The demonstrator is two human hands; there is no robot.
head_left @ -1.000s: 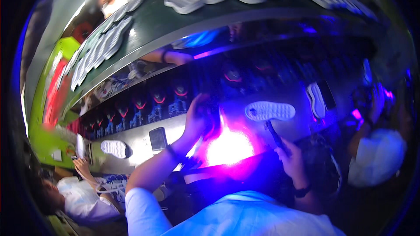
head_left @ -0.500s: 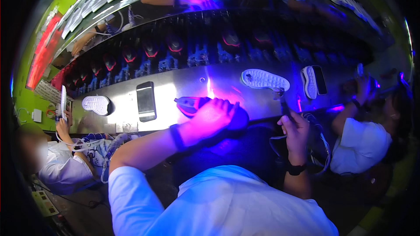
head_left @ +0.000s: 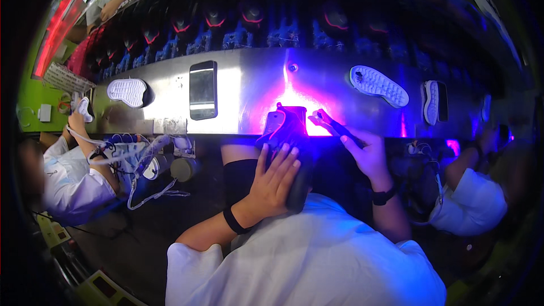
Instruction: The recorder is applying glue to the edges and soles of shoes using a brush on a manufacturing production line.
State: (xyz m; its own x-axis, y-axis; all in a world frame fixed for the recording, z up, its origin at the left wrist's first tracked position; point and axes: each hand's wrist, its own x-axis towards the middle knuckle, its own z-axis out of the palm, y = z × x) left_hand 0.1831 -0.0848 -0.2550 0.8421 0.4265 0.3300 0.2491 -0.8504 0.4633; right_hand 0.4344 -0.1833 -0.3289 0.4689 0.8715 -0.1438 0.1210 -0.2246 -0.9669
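One dark shoe upper [head_left: 293, 124], edged in pink-red, at the near side of the metal bench [head_left: 243, 79], partly overhanging. Left hand [head_left: 276, 178]: fingers spread along its side, covering part; thumb hidden, so we cannot tell whether it grips. Right hand [head_left: 365, 153], apart from the left: closed around a dark-handled brush [head_left: 340, 130], its head just beside the upper. We also list: white sole [head_left: 379, 86], beyond the brush; dark phone [head_left: 203, 90], left; second white sole [head_left: 127, 92], farther left.
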